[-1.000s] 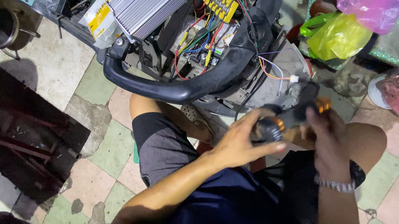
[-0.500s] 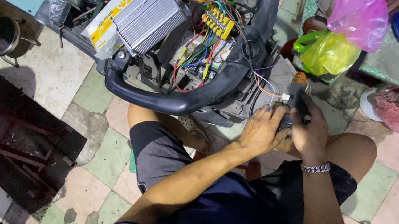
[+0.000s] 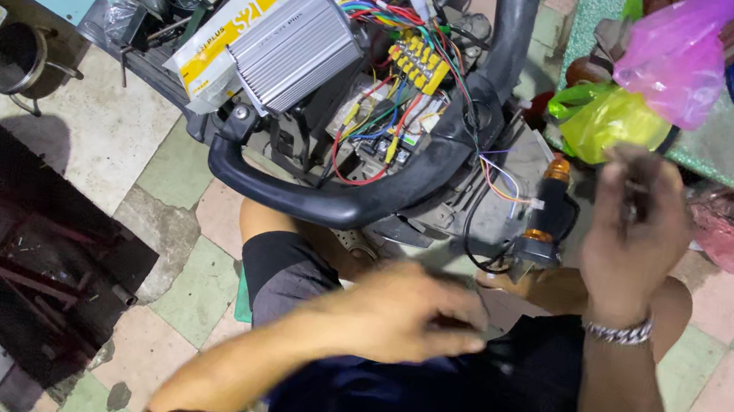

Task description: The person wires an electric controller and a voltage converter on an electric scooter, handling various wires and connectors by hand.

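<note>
Here, a seated person works over the opened body of an electric scooter, seen from above. The black part with orange ends (image 3: pixel 546 216), the thing nearest the hands, stands almost upright in the picture, its long axis running from the orange cap at the top down to an orange band at the bottom; thin wires run off its left side toward the scooter frame (image 3: pixel 358 200). It sits just left of the right hand (image 3: pixel 631 242), apart from the fingers as far as the blur allows one to tell.

The right hand is raised, its back to the camera, fingers curled narrowly toward the palm around something small and dark; what that is cannot be told. A metal bracelet (image 3: pixel 616 330) circles the wrist below it.

The left hand (image 3: pixel 404 314) is lower, over the lap, blurred, its fingers drawn loosely together and pointing right; whether they hold anything cannot be told. It lies well below and left of the black part.

Above the left fingers are a bundle of coloured wires (image 3: pixel 381 119) with a yellow connector block (image 3: pixel 419 61) and a ribbed silver box (image 3: pixel 296 45). Above the right fingers hang a yellow-green bag (image 3: pixel 605 122) and a pink bag (image 3: pixel 676 54).
</note>
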